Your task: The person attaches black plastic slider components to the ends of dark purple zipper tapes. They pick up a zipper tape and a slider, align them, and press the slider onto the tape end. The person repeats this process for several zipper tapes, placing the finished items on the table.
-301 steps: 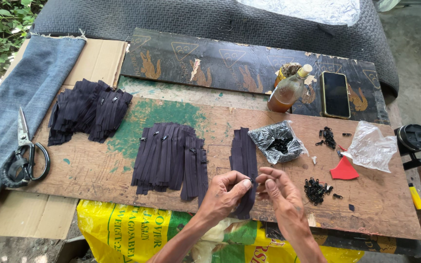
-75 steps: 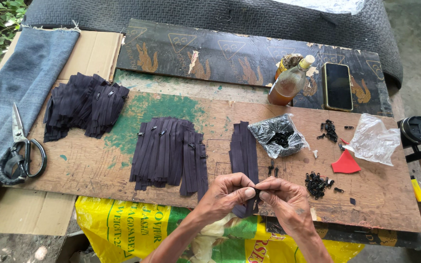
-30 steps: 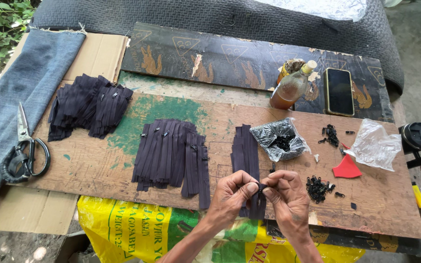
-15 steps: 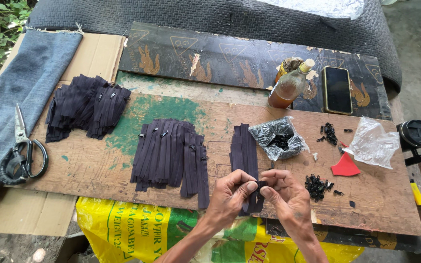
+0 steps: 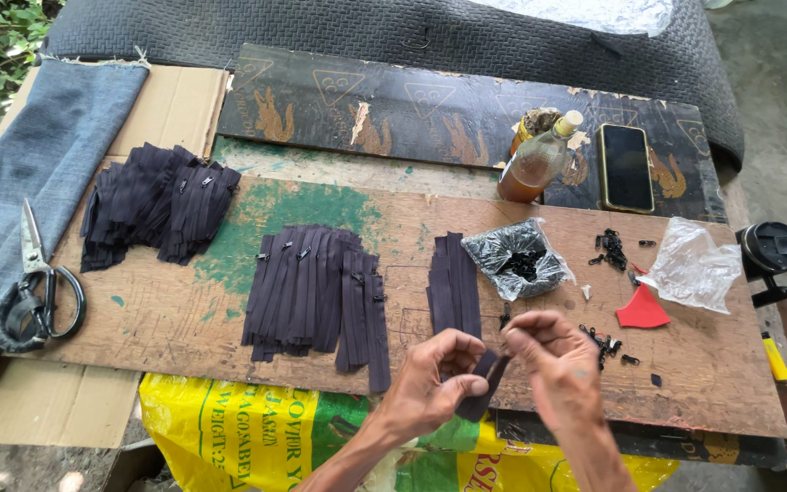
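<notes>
Head view, looking down: my left hand [image 5: 434,383] and right hand [image 5: 553,364] are both pinched narrow on one dark zipper strip [image 5: 485,387], held just above the near edge of the wooden board [image 5: 184,319] that serves as my desk. The left fingers grip the strip's lower part, the right fingertips close on its top end; whether a slider sits between them I cannot tell, it is too small. To do this well I judge I should keep the strip taut and straight between the two pinches, with both tape ends level, and work slowly so nothing slips. Just beyond my hands lies the short stack of plain strips [image 5: 453,282], and left of it the wider spread of finished-looking zippers [image 5: 316,292], with a further heap [image 5: 157,205] at the far left. The open plastic bag of small black parts [image 5: 516,260] is near my right hand, with loose sliders [image 5: 603,344] scattered just beside it, so a careless sweep could knock them off. The board's near edge is right under my wrists, with the yellow sack [image 5: 229,428] below; anything dropped there is lost. Bare board between the spread and the scissors [image 5: 34,292] gives room leftward; the bottle [image 5: 535,164] and phone [image 5: 626,169] stand well apart behind.
</notes>
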